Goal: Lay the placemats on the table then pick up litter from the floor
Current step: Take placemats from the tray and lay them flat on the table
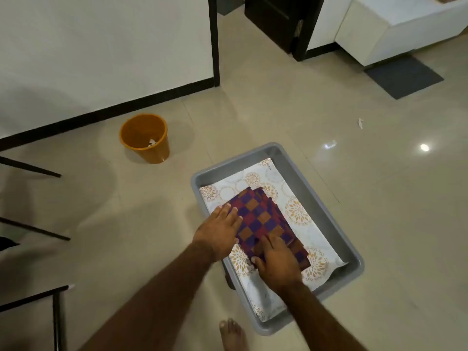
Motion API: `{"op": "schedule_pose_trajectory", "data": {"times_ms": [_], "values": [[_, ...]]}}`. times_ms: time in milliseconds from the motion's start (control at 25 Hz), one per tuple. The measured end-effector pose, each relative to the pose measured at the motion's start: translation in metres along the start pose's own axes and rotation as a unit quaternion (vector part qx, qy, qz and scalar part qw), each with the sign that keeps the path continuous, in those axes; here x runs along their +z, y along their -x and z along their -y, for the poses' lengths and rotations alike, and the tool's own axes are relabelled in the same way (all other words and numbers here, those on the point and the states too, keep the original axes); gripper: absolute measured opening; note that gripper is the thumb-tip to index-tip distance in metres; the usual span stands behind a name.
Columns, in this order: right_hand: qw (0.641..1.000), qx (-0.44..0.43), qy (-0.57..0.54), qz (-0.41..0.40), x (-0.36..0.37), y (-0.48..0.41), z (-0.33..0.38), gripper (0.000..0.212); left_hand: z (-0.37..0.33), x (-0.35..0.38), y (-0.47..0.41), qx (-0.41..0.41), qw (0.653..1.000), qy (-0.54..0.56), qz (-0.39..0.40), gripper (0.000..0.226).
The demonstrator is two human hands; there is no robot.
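A stack of purple, maroon and tan checked placemats (pixel 263 217) lies in a grey plastic tray (pixel 336 224) on the floor, on top of a white cloth with gold floral circles (pixel 296 211). My left hand (pixel 219 230) rests flat on the stack's left edge, fingers spread. My right hand (pixel 277 263) presses on the stack's near end, fingertips on the mats. Neither hand has lifted the mats. A small white scrap of litter (pixel 360 122) lies on the tiles at the right.
An orange bin (pixel 145 138) with white scraps inside stands by the wall to the left. Dark chair legs (pixel 33 168) and a dark table frame (pixel 57 315) are at the left edge. My bare foot (pixel 233 334) is near the tray. A grey doormat (pixel 402 76) lies far right.
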State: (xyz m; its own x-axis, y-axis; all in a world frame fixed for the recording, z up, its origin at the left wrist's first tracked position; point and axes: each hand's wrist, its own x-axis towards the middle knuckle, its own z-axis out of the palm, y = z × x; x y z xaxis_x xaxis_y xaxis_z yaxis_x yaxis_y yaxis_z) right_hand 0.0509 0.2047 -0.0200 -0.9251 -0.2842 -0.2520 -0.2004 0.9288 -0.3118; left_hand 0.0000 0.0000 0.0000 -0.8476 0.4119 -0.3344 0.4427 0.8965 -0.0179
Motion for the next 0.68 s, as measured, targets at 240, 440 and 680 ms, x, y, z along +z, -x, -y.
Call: {"op": "schedule_pose_trajectory", "data": {"times_ms": [240, 440, 680], "values": [[0.999, 0.01, 0.004, 0.039, 0.035, -0.004, 0.004, 0.044, 0.004, 0.022, -0.038, 0.031, 0.997, 0.027, 0.066, 0.049], [0.999, 0.035, 0.006, 0.022, 0.037, -0.015, 0.008, 0.057, 0.002, 0.024, -0.052, 0.021, 0.999, 0.024, 0.044, 0.047], [0.999, 0.024, -0.011, -0.022, 0.015, -0.01, 0.01, 0.049, 0.008, 0.02, -0.048, 0.022, 0.999, 0.008, 0.033, 0.04]]}}
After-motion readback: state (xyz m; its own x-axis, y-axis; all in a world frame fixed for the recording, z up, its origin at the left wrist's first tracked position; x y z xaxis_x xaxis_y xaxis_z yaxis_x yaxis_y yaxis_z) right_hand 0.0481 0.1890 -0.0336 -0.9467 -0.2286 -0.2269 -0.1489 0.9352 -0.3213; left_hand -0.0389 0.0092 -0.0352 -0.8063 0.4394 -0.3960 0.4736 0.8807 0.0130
